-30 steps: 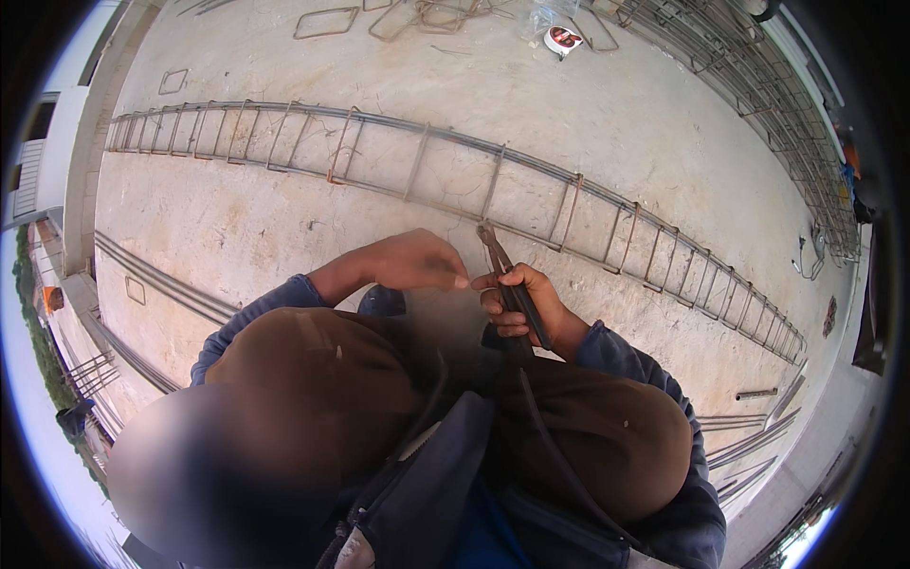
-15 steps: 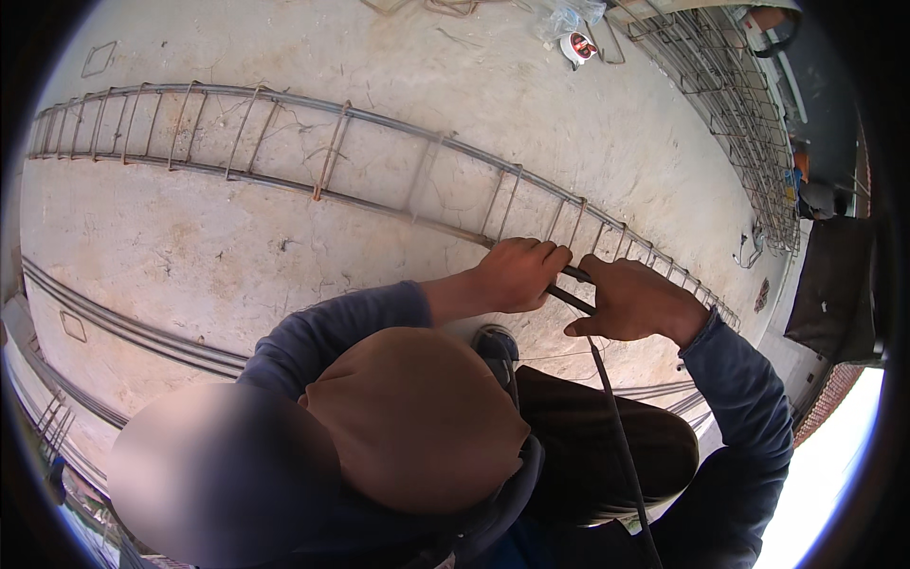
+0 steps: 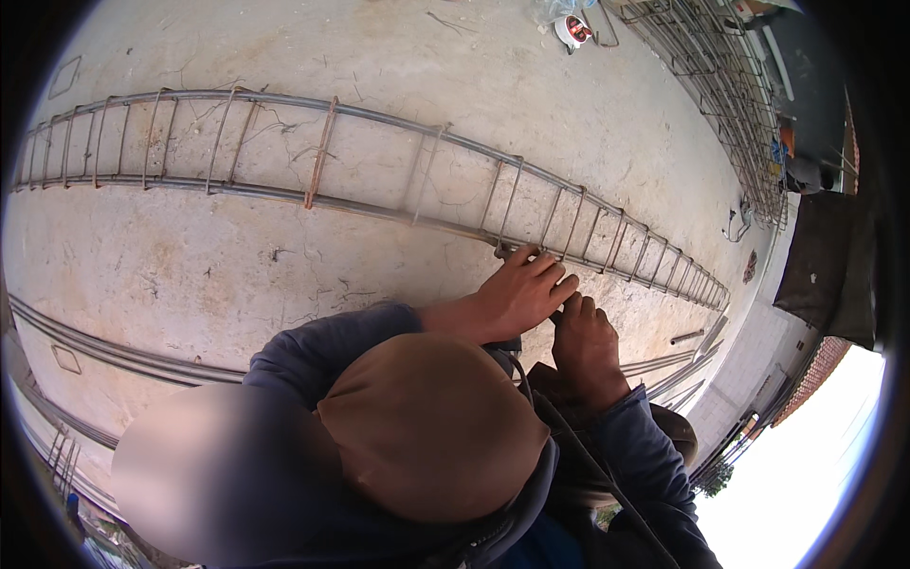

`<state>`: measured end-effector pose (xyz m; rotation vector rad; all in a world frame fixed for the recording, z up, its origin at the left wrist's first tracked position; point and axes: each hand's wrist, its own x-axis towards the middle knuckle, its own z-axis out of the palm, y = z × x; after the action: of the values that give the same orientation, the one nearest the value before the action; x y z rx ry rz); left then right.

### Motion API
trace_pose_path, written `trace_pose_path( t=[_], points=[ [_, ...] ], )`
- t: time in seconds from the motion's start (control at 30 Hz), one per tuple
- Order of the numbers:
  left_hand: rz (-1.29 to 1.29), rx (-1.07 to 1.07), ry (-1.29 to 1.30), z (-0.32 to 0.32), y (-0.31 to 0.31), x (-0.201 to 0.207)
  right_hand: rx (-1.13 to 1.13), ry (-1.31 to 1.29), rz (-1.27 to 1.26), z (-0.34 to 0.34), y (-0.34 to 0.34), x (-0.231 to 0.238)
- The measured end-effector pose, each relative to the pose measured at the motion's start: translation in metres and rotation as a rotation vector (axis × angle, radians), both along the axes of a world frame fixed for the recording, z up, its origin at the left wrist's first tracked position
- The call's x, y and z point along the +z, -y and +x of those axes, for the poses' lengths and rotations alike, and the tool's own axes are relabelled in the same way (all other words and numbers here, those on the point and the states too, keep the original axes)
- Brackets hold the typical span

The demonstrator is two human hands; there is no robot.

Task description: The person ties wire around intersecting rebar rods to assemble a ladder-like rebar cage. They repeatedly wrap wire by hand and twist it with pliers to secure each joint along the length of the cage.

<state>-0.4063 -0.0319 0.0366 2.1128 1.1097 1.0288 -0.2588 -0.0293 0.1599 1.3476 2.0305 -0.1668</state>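
A long ladder-like rebar cage (image 3: 379,209) of dark bars and rusty stirrups stretches across the concrete floor. At its near bar is my left hand (image 3: 526,294), its fingers curled over and touching the bar beside a stirrup. What lies under the palm is hidden. My right hand (image 3: 588,346) is closed just to the right and nearer to me. It grips a dark handle (image 3: 556,318), which passes out of sight under the left hand; the tool's kind cannot be made out. A black cord (image 3: 607,474) runs below the right hand.
Several long bars (image 3: 114,341) lie on the floor at the left. A stack of wire cages (image 3: 711,85) stands at the far right, near a white tub (image 3: 573,32). A dark sheet (image 3: 823,270) hangs at the right. Loose rods (image 3: 692,365) lie nearby.
My right hand has drawn back toward me and closed tighter. The two dark handles that stood apart between the hands now mostly lie hidden. The left hand has dropped slightly nearer to me.
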Motion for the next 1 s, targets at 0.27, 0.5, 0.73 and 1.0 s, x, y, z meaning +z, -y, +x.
trace_pose_path(
  t=[0.27, 0.5, 0.73, 1.0],
  points=[
    [0.289, -0.329, -0.038, -0.014, 0.009, -0.043, -1.194, -0.686, -0.951, 0.011, 0.026, -0.029],
    [-0.1, -0.586, -0.391, 0.011, -0.013, -0.023, -0.507, -0.491, -0.106, 0.01, 0.065, -0.025],
    [0.284, -0.295, -0.124, -0.003, 0.017, -0.033, -0.852, -0.672, -0.32, 0.022, 0.073, -0.049],
    [-0.014, -0.525, -0.428, 0.018, 0.003, -0.031, -0.806, -0.323, -0.154, -0.001, 0.064, -0.054]
  ],
)
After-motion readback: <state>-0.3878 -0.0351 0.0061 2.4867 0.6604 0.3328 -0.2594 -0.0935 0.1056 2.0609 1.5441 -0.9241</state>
